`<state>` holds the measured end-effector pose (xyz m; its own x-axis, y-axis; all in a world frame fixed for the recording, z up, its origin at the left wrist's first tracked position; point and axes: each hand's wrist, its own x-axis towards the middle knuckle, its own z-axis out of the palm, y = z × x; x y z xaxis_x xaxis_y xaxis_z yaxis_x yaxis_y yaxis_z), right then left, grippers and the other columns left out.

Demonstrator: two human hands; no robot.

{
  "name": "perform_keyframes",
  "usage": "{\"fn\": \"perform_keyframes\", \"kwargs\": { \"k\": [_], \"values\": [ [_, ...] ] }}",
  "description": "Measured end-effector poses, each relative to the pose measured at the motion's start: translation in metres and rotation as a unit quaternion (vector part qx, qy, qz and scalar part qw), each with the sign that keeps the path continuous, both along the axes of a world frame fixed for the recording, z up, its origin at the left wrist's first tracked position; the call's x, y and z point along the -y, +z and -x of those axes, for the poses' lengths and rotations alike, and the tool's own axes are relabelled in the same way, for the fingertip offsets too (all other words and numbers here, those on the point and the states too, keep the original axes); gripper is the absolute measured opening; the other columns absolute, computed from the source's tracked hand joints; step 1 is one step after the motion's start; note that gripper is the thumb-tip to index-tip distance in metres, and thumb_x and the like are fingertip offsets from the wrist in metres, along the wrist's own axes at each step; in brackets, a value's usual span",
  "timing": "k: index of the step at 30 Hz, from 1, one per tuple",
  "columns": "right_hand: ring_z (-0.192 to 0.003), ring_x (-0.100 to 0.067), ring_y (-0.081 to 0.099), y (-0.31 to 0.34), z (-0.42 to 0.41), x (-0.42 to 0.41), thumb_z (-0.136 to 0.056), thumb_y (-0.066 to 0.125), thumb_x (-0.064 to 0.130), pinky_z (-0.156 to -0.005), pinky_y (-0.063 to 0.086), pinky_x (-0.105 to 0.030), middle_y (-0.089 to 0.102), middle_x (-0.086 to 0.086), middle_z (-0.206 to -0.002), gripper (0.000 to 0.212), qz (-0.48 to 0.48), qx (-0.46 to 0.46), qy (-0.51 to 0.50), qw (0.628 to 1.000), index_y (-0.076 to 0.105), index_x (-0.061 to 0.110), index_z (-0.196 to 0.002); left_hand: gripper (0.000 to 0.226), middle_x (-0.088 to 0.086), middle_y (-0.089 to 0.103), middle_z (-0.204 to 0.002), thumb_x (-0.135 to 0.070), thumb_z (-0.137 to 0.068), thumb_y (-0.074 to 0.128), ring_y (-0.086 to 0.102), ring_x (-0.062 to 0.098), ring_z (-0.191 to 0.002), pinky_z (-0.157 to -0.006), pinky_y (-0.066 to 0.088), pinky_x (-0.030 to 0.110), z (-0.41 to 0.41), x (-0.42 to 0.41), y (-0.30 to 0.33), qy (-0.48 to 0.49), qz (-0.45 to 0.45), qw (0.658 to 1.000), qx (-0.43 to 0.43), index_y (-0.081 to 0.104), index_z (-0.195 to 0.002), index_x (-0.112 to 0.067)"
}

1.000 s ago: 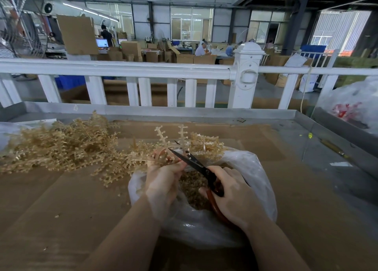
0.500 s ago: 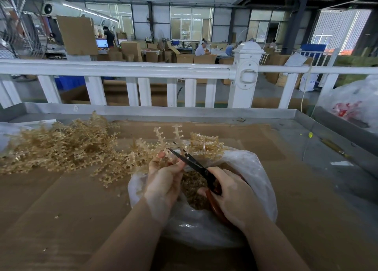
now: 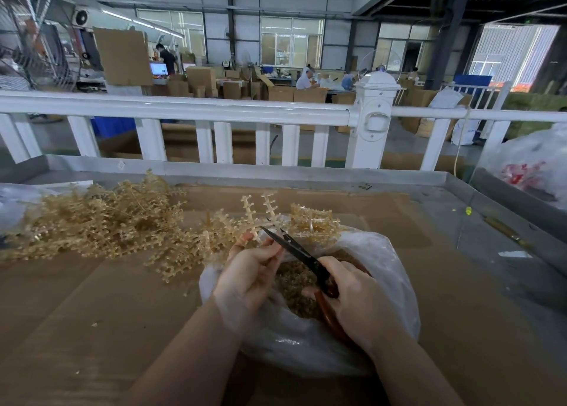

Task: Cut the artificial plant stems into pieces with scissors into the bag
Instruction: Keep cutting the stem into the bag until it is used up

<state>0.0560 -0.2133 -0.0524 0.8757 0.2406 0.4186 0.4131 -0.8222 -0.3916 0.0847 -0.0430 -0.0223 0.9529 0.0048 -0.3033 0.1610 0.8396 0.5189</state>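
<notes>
Nearest are two bare arms reaching in over the bench (image 3: 92, 329), which is covered in brown cardboard. The right hand (image 3: 359, 301) has its fingers curled round the red handles of the scissors (image 3: 302, 257). This grip is tight on the handles, and the dark blades point up and to the left with only a small gap between them. The left hand (image 3: 250, 270) pinches a pale plant stem (image 3: 256, 218) between thumb and fingers, right beside the blades. The stem's two knobbly tips stick up just past the hand. Both hands are over the open top of a clear plastic bag (image 3: 389, 286). Inside the bag lies a heap of small cut pieces (image 3: 293, 286). Farther left on the bench is a big pile of uncut stems (image 3: 101, 218), touching the bag's far rim. Beyond the bench stands a white fence (image 3: 196, 111). Far behind it are cardboard boxes (image 3: 201, 80) and people working.
</notes>
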Motion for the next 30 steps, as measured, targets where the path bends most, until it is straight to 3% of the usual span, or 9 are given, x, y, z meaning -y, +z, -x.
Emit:
{"fn": "perform_keyframes", "kwargs": {
  "k": [4, 6, 9, 11, 13, 16, 21, 27, 30],
  "values": [
    [-0.101, -0.007, 0.055, -0.001, -0.001, 0.004, -0.086, 0.061, 0.049, -0.088, 0.041, -0.018, 0.060, 0.011, -0.111, 0.046, 0.019, 0.012, -0.012, 1.000, 0.053, 0.030, -0.127, 0.060, 0.018, 0.062, -0.089, 0.013, -0.060, 0.056, 0.067, 0.026, -0.077, -0.072, 0.060, 0.040, 0.002, -0.018, 0.009, -0.010, -0.013, 0.999, 0.041, 0.049, -0.116, -0.005],
    [-0.102, -0.008, 0.056, -0.001, -0.001, 0.005, -0.086, 0.063, 0.046, -0.089, 0.044, -0.021, 0.060, 0.011, -0.110, 0.044, 0.023, 0.017, -0.016, 0.999, 0.054, 0.030, -0.126, 0.076, 0.017, 0.061, -0.090, 0.012, -0.056, 0.056, 0.064, 0.025, -0.074, -0.062, 0.061, 0.037, 0.003, -0.027, 0.016, 0.033, -0.037, 0.997, 0.059, 0.038, -0.124, -0.017],
    [-0.102, -0.008, 0.056, 0.000, -0.001, 0.006, -0.086, 0.062, 0.046, -0.088, 0.044, -0.022, 0.061, 0.011, -0.110, 0.044, 0.036, 0.022, -0.017, 0.999, 0.054, 0.031, -0.126, 0.083, 0.015, 0.062, -0.105, 0.007, -0.063, 0.065, 0.066, 0.025, -0.085, -0.069, 0.056, 0.033, 0.007, -0.038, 0.024, 0.047, -0.205, 0.975, 0.073, 0.035, -0.129, -0.033],
    [-0.101, -0.008, 0.056, 0.001, -0.002, 0.006, -0.086, 0.062, 0.048, -0.087, 0.044, -0.022, 0.061, 0.011, -0.109, 0.044, 0.046, 0.026, -0.018, 0.998, 0.053, 0.031, -0.126, 0.072, 0.011, 0.049, -0.127, -0.004, -0.076, 0.072, 0.059, 0.029, -0.105, -0.090, 0.050, 0.040, 0.008, -0.046, 0.027, 0.042, -0.389, 0.918, 0.059, 0.035, -0.127, -0.041],
    [-0.098, -0.009, 0.056, 0.002, -0.003, 0.007, -0.085, 0.062, 0.051, -0.084, 0.045, -0.024, 0.061, 0.011, -0.105, 0.046, 0.039, 0.026, -0.020, 0.999, 0.054, 0.030, -0.125, 0.053, 0.003, 0.030, -0.130, -0.021, -0.080, 0.075, 0.042, 0.031, -0.120, -0.104, 0.039, 0.044, 0.008, -0.052, 0.028, 0.082, -0.585, 0.806, 0.050, 0.043, -0.119, -0.040],
    [-0.100, -0.009, 0.055, 0.002, -0.003, 0.007, -0.084, 0.061, 0.053, -0.086, 0.045, -0.025, 0.060, 0.011, -0.108, 0.049, 0.034, 0.022, -0.021, 0.999, 0.054, 0.029, -0.126, 0.028, -0.003, 0.042, -0.128, -0.029, -0.086, 0.067, 0.040, 0.018, -0.123, -0.107, 0.035, 0.039, 0.005, -0.051, 0.029, 0.081, -0.680, 0.709, 0.165, 0.055, -0.111, -0.035],
    [-0.105, -0.008, 0.055, 0.000, -0.002, 0.009, -0.084, 0.064, 0.048, -0.089, 0.041, -0.021, 0.061, 0.013, -0.111, 0.046, 0.016, 0.020, -0.019, 0.999, 0.057, 0.028, -0.125, 0.019, -0.017, 0.060, -0.112, -0.025, -0.098, 0.049, 0.054, 0.002, -0.108, -0.081, 0.039, 0.011, 0.001, -0.039, 0.024, -0.063, -0.610, 0.754, 0.233, 0.059, -0.108, -0.038],
    [-0.099, -0.001, 0.053, -0.003, -0.003, 0.010, -0.083, 0.065, 0.048, -0.083, 0.034, -0.011, 0.060, 0.017, -0.106, 0.042, -0.012, 0.013, -0.006, 1.000, 0.059, 0.030, -0.120, 0.018, -0.010, 0.068, -0.100, -0.034, -0.094, 0.055, 0.060, 0.002, -0.095, -0.088, 0.040, 0.022, -0.003, -0.042, 0.017, -0.117, -0.560, 0.799, 0.188, 0.071, -0.098, -0.026],
    [-0.096, 0.002, 0.051, -0.003, -0.003, 0.010, -0.082, 0.064, 0.050, -0.081, 0.034, -0.009, 0.055, 0.023, -0.102, 0.041, -0.023, 0.013, -0.001, 1.000, 0.059, 0.032, -0.118, 0.019, -0.006, 0.068, -0.080, -0.026, -0.090, 0.058, 0.062, 0.004, -0.079, -0.076, 0.041, 0.021, -0.001, -0.042, 0.012, -0.110, -0.522, 0.815, 0.227, 0.071, -0.079, -0.017]
  ]
}}
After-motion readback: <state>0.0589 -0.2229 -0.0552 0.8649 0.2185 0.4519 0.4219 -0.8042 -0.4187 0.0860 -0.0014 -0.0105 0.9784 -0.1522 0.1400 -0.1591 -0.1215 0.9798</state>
